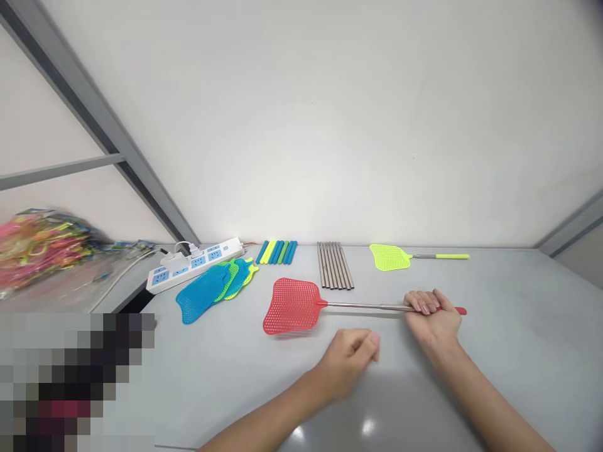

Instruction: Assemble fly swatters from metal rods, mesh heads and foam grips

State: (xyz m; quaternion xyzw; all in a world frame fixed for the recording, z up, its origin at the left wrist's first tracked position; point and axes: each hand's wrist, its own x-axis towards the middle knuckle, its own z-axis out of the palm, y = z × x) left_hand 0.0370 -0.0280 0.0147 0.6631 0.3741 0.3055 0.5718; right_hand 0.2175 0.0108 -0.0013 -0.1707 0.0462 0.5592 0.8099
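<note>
While the red swatter (292,307) sits over the middle of the bench (518,351), head pointing left, most of its handle is lost to me because the right hand (433,317) is wrapped around it. All I get is a bit of red poking out past the palm, plus the steel shaft (358,306) running out to the head.

The left hand (351,355) is off the swatter, just in front of the shaft, curled into a loose fist. Can't tell if anything's tucked inside. Both forearms run off the bottom edge.

Behind the shaft there's a row of metal rods (334,267), a complete yellow swatter (390,257) to their right, and short coloured sticks (277,252) to their left. Further left, the blue, green and yellow swatter heads (200,298) overlap, so no clue how many. They partly cover the power strip (198,270). The plastic bag (42,251) is blurry and cut off, and the lower-left corner's just pixel blocks.
</note>
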